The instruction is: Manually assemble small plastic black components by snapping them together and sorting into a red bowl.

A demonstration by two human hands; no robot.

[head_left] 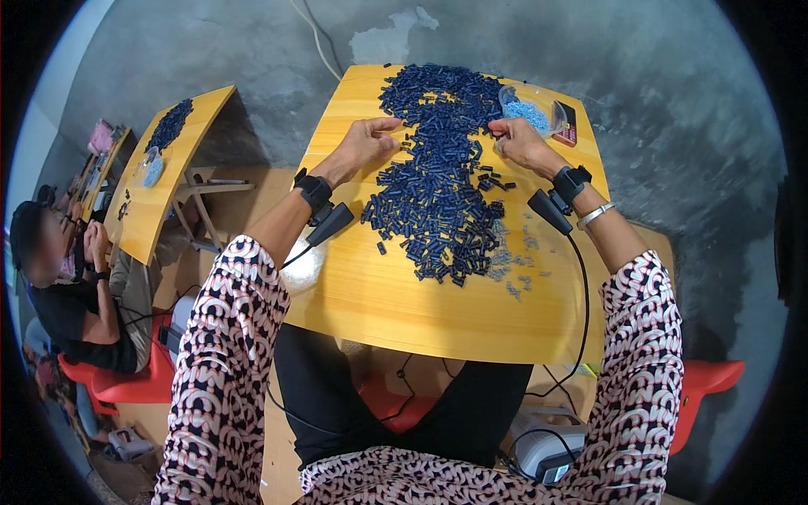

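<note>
Small dark-blue tubular pieces (446, 231) lie heaped mid-table (404, 320); left hand (364, 146) at the heap's ten o'clock, thumb and forefinger apart; right hand (522, 145) at two, grip untellable; pieces seem light, stiff, roll-prone; pinch across their middles.

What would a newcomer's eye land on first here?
Most likely the long heap of small dark blue pieces running down the middle of the yellow table, with the left hand at its left edge and the right hand at its right. Next, probably the clear bowl of light blue pieces near the table's far right corner, and the boldly patterned sleeves framing the view.
</note>
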